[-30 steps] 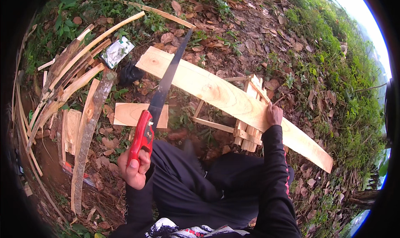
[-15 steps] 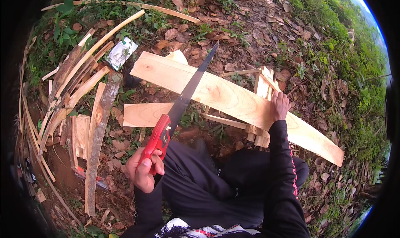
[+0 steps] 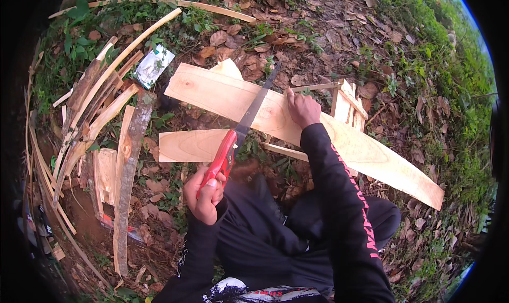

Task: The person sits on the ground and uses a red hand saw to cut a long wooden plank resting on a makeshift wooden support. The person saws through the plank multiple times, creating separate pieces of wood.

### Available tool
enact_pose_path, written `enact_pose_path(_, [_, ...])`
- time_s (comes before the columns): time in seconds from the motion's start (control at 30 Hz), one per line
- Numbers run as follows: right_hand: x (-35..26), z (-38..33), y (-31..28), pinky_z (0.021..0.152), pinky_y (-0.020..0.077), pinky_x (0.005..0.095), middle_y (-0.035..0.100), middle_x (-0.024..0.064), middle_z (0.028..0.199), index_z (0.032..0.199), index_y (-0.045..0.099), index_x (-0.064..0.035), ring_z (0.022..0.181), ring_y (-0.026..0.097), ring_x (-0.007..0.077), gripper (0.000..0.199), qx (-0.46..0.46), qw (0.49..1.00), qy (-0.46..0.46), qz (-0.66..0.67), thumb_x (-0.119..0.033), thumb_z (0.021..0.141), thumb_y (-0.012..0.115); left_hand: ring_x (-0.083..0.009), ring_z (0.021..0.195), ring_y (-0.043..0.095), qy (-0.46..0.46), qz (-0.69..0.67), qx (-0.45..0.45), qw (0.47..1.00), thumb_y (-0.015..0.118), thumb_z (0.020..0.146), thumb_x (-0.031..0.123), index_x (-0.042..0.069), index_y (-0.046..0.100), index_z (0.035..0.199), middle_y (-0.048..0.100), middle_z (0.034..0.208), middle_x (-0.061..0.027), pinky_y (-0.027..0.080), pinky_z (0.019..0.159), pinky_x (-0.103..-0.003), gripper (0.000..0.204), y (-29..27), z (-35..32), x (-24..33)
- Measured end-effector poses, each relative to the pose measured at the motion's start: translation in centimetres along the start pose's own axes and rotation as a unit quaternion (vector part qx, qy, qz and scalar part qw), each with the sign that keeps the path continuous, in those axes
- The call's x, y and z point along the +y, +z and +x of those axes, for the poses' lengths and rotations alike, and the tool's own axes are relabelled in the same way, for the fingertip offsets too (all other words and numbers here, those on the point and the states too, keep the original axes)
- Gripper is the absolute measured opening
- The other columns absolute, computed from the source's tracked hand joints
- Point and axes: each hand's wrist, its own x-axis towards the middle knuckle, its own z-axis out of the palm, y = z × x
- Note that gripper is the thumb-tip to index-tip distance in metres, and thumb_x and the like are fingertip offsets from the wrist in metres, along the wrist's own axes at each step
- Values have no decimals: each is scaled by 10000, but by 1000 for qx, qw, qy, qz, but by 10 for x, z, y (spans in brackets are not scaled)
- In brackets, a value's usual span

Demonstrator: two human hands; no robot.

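- The left hand point(image 3: 204, 199) is closing firmly around the red handle of a handsaw with a long grey metal blade point(image 3: 249, 115).
- The blade is slanting over a long, pale, flat wooden board point(image 3: 358, 144), its tip reaching past the board's far edge; contact cannot be told.
- The right hand point(image 3: 304, 109) is resting at that far edge; whether its fingers are gripping cannot be told.
- The board is lying across a pale slatted wooden stand point(image 3: 344, 104), both ends overhanging the stand's side edges.
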Motion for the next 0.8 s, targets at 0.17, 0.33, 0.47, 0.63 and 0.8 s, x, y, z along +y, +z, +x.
enact_pose_path(0.17, [-4, 13, 5, 664, 496, 498, 655, 211, 717, 658, 660, -48, 683, 642, 401, 576, 48, 999, 5, 4, -409, 980, 348, -18, 479, 310, -28, 50, 2, 998, 510, 917, 279, -34, 547, 821, 401, 573, 38, 229, 447, -201, 330, 0, 3, -2])
enact_pose_path(0.33, [16, 12, 12, 652, 500, 482, 652, 213, 707, 653, 657, -41, 668, 643, 392, 520, 95, 995, -9, -3, -347, 959, 369, -18, 449, 317, -1, 86, 2, 996, 489, 919, 275, -18, 531, 761, 392, 542, 27, 215, 422, -199, 336, -3, -18, -16])
enact_pose_path(0.47, [-4, 6, 5, 657, 505, 477, 651, 213, 704, 651, 655, -42, 660, 643, 385, 503, 34, 999, 2, 11, -335, 951, 376, -25, 477, 328, 24, 108, -37, 993, 477, 943, 280, 39, 499, 734, 391, 575, 54, 226, 451, -214, 320, 20, 57, -38])
enact_pose_path(0.63, [14, 15, 7, 651, 509, 470, 646, 208, 678, 647, 662, -39, 638, 644, 380, 501, 58, 998, -9, 14, -324, 947, 379, -17, 497, 320, 15, 90, -50, 995, 477, 960, 291, 45, 494, 750, 361, 577, 62, 221, 459, -211, 324, 47, 67, -40])
enact_pose_path(0.8, [39, 26, 13, 650, 511, 474, 640, 211, 679, 651, 644, -28, 642, 638, 376, 486, 17, 999, -9, 39, -329, 942, 398, -18, 423, 304, 3, 95, 40, 995, 490, 904, 281, -3, 499, 724, 387, 540, 21, 208, 407, -194, 336, 14, -46, -30])
